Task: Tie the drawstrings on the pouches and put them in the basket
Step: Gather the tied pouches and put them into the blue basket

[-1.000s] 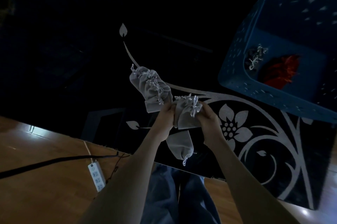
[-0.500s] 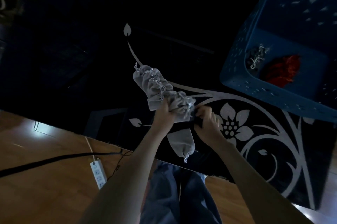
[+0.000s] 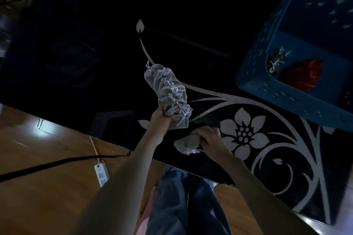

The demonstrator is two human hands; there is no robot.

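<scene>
My left hand (image 3: 159, 118) grips the lower end of a bunch of several grey drawstring pouches (image 3: 168, 91), held up above the dark rug with their white cords knotted along one side. My right hand (image 3: 209, 137) is lower, down at the rug, and grips one more grey pouch (image 3: 186, 144) that lies there with its cord end pointing toward me. The blue plastic basket (image 3: 254, 74) stands at the upper right; inside it lie a dark pouch with white cords (image 3: 277, 60) and a red pouch (image 3: 305, 72).
A black rug with a silver flower pattern (image 3: 244, 131) covers the floor ahead. Wooden floor lies on my side of it, with a white power strip (image 3: 102, 174) and a black cable (image 3: 57, 164) at the left. My knees in jeans (image 3: 183, 200) are below.
My right hand let go of the pouch both hands held, which now sits in my left hand's bunch. It dropped to the rug and took hold of the lone pouch there.
</scene>
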